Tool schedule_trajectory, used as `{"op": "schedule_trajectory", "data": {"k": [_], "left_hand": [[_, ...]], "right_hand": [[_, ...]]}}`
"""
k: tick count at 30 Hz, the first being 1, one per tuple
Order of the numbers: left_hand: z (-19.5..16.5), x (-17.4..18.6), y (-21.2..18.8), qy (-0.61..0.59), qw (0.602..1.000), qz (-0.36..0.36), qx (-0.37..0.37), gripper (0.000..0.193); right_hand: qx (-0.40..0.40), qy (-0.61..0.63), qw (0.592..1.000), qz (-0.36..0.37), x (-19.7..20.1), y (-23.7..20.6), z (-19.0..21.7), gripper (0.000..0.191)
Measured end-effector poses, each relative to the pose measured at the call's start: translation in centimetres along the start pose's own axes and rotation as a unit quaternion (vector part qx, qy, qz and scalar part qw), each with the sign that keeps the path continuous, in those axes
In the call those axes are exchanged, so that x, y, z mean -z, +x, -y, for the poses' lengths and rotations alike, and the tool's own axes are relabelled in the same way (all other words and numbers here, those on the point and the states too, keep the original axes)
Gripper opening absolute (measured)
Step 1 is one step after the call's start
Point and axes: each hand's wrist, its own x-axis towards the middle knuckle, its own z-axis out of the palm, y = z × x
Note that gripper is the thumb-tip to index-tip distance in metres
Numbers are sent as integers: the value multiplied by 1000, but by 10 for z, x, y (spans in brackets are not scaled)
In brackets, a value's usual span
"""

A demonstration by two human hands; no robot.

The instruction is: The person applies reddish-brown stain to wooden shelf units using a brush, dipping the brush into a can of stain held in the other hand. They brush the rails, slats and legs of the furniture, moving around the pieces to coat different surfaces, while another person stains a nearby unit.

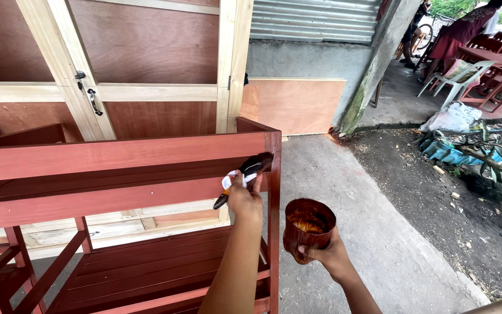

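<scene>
A tall unpainted cabinet (146, 70) of pale frame and brown panels stands behind a red-stained wooden rack (117, 174), whose slatted lower shelf and upper rails already carry colour. At the rack's upper right corner, by the post, the left hand (244, 200) reaches up with the forearm raised, its grip clamped on a paintbrush (246, 171) wrapped in white cloth, bristles laid against the top rail. The right hand (326, 253) is held low beside the post, fingers closed round a stain-smeared cup (308, 228), kept upright and near the brush, likely for dipping.
</scene>
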Motion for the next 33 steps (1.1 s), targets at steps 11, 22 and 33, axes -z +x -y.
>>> {"op": "schedule_trajectory", "data": {"k": [11, 22, 33], "left_hand": [[-31, -30, -2, 296, 936, 66, -178, 13], [-39, -58, -21, 486, 855, 86, -158, 12], [-41, -51, -13, 392, 906, 96, -128, 18]], "right_hand": [[6, -25, 999, 22, -10, -4, 16, 103], [-1, -31, 999, 19, -9, -1, 19, 102], [8, 8, 1000, 1, -11, 3, 13, 100]]}}
